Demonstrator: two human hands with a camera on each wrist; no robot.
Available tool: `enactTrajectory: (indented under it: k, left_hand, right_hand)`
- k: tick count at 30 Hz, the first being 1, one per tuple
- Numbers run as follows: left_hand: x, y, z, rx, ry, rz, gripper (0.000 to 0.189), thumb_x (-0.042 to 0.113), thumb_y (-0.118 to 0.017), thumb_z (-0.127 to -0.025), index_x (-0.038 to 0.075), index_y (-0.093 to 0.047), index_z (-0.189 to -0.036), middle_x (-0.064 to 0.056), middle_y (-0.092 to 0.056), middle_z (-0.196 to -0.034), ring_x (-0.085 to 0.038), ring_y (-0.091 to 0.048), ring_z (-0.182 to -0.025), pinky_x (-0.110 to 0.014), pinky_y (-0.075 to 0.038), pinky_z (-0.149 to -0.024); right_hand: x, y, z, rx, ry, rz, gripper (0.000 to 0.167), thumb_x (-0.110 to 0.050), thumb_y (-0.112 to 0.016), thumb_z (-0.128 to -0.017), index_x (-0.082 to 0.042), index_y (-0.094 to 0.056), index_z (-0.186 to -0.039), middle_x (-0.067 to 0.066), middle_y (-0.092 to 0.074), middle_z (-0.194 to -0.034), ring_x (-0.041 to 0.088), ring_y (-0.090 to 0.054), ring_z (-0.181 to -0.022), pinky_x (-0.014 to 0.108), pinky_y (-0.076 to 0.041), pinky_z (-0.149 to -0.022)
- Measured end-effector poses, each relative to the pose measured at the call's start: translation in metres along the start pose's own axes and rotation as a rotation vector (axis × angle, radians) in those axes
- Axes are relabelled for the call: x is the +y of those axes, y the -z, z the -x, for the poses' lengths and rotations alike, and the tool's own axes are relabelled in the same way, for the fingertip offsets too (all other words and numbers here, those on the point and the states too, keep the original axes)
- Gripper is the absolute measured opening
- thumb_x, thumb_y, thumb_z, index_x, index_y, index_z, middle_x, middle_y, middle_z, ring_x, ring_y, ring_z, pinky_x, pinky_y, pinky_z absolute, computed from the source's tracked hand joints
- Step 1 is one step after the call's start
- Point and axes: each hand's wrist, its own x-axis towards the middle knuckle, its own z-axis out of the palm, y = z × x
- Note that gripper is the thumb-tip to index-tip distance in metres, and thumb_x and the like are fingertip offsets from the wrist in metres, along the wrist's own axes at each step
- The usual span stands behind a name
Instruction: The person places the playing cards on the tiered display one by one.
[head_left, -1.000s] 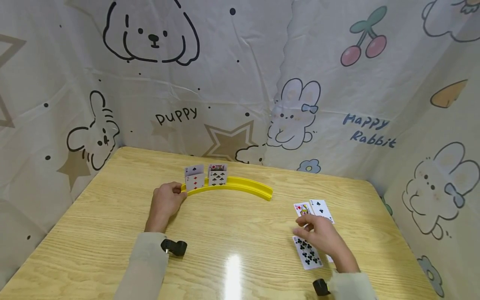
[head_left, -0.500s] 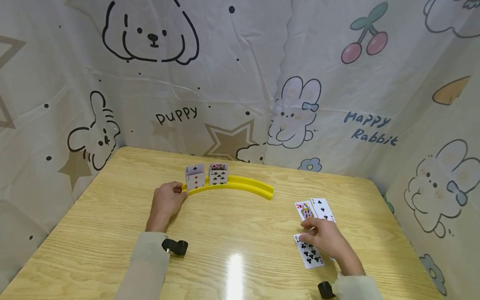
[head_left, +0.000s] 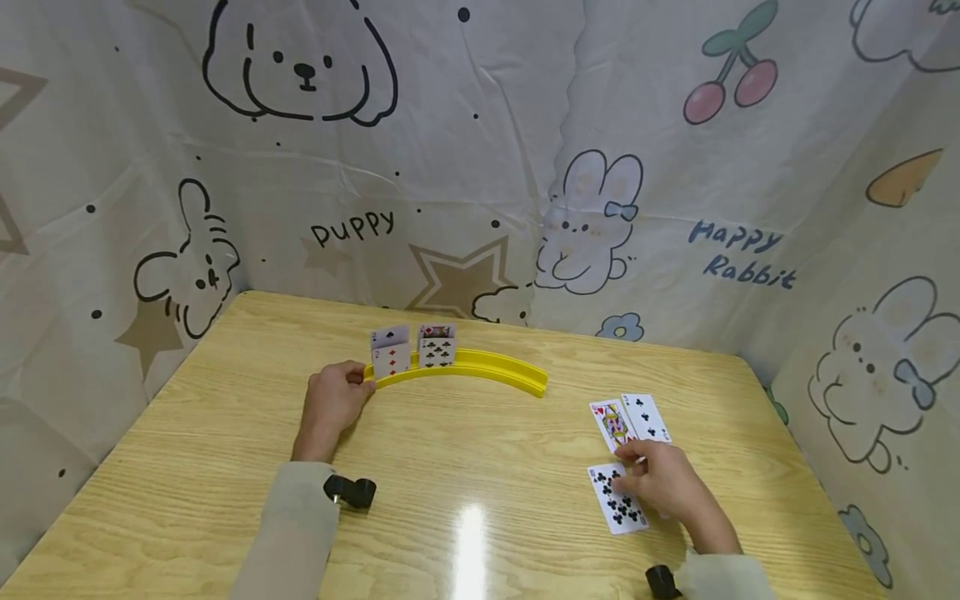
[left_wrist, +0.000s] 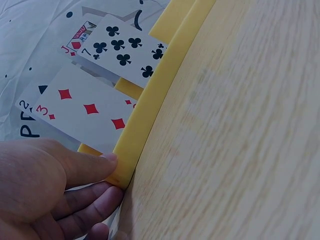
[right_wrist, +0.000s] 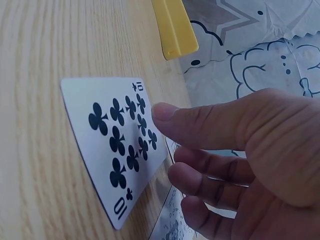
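Note:
My left hand (head_left: 335, 403) pinches the left end of a curved yellow card holder (head_left: 495, 367) between thumb and fingers. Two pairs of playing cards stand in its groove. A three of diamonds (left_wrist: 90, 107) is in front of a two, and a seven of clubs (left_wrist: 122, 47) overlaps a jack of diamonds (left_wrist: 80, 37). Over the cards at the right, my right hand (head_left: 667, 479) hovers with fingers loosely bent and apart. Its thumb is close over the ten of clubs (right_wrist: 125, 135), which lies face up on the table.
Beyond the right hand lie a red face card (head_left: 613, 423) and a club card (head_left: 643, 417), side by side. Another card (right_wrist: 172, 220) shows partly beneath the fingers. The wooden table (head_left: 450, 467) ends at a printed cloth (head_left: 465, 167) behind and right.
My right hand has moved right and toward me, from beside the red face card to over the ten of clubs, uncovering more of the red card. The left hand has stayed on the holder.

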Motion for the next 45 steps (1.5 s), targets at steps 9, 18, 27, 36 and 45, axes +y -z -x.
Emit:
enactTrajectory:
  k: [9,18,27,36,45]
  left_hand:
    - [-0.0016,-0.0003,-0.0008,0.003,0.003,0.000,0.035,0.013,-0.071,-0.094,-0.003,-0.067,-0.124,-0.017,-0.070,-0.108,-0.029,-0.065,-0.097,-0.047,-0.050,-0.086]
    - [-0.0010,0.0012,-0.0031,0.006,-0.002,0.013,0.036,0.014,-0.070,-0.094,-0.003,-0.066,-0.126,-0.018,-0.070,-0.109,-0.029,-0.066,-0.098,-0.046,-0.051,-0.086]
    - [-0.0018,0.0003,-0.0034,0.003,0.019,0.006,0.036,0.014,-0.071,-0.094,-0.002,-0.066,-0.126,-0.017,-0.069,-0.109,-0.029,-0.063,-0.097,-0.045,-0.050,-0.086]
    - [-0.0022,0.0002,-0.0021,0.015,-0.018,-0.002,0.035,0.014,-0.072,-0.093,-0.002,-0.068,-0.123,-0.016,-0.071,-0.106,-0.028,-0.066,-0.096,-0.046,-0.051,-0.084]
    - [-0.0021,-0.0006,-0.0007,0.016,-0.009,-0.002,0.034,0.014,-0.071,-0.094,-0.002,-0.067,-0.124,-0.016,-0.071,-0.106,-0.028,-0.065,-0.096,-0.046,-0.050,-0.084]
  right_hand:
    - [0.0043,-0.0020,-0.0022,0.006,0.045,0.060,0.037,-0.009,-0.089,-0.068,0.001,-0.073,-0.100,-0.001,-0.063,-0.086,0.015,-0.053,-0.076,0.036,-0.047,-0.071]
    - [0.0077,-0.0028,-0.0065,0.008,0.057,0.039,0.035,-0.006,-0.088,-0.069,0.003,-0.073,-0.100,-0.001,-0.062,-0.082,0.015,-0.055,-0.075,0.035,-0.048,-0.070]
    - [0.0081,-0.0038,-0.0075,-0.013,0.007,0.000,0.033,-0.005,-0.088,-0.068,0.000,-0.071,-0.096,0.001,-0.061,-0.081,0.016,-0.055,-0.076,0.035,-0.048,-0.070]
    - [0.0087,-0.0035,-0.0080,-0.010,-0.010,-0.006,0.032,-0.005,-0.089,-0.069,-0.004,-0.064,-0.089,0.001,-0.058,-0.079,0.016,-0.053,-0.073,0.032,-0.045,-0.066]
    - [0.0065,-0.0063,-0.0063,-0.011,0.019,-0.069,0.030,0.000,-0.088,-0.069,-0.003,-0.067,-0.090,0.001,-0.057,-0.074,0.015,-0.054,-0.068,0.027,-0.046,-0.060]
